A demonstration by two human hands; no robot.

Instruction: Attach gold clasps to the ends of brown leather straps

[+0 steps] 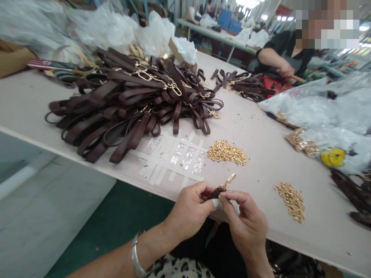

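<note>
My left hand, with pale tape round the thumb, pinches the end of a dark brown leather strap near the table's front edge. A gold clasp sticks out from that strap end, up and to the right. My right hand closes thumb and forefinger at the same strap end; whatever small piece lies between its fingertips is hidden. Beyond my hands lies a pile of small gold fittings. To the right is a second pile of gold pieces.
A large heap of brown straps with gold clasps covers the table's left side. More straps lie farther back, near a co-worker's hand. Plastic bags line the right side. Tape strips cross the tabletop.
</note>
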